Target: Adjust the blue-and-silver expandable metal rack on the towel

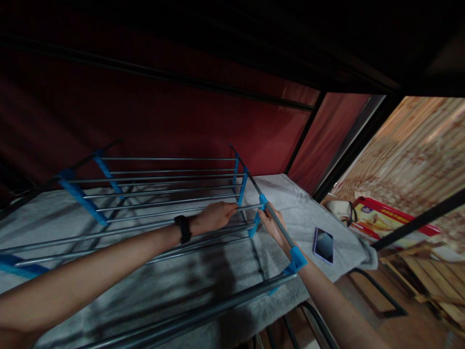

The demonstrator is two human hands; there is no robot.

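A rack of grey metal tubes (167,159) with blue plastic connectors (243,186) lies across a light grey cloth (189,291). My left hand (214,216), with a black band on its wrist, is closed around one of the long tubes close to its right end. At the right side frame, my right hand (272,220) grips beside a blue connector (263,199) where that tube meets the side pole. Its fingers are partly hidden behind the pole. Another blue connector (298,259) sits nearer me on the same pole, above my right forearm.
A phone (323,245) lies on the cloth to the right. Beyond the black frame bars are a red and yellow box (385,218), a whitish object with a dark cord (339,209) and a wooden slatted piece (436,276). Dark red panels (181,116) stand behind the rack.
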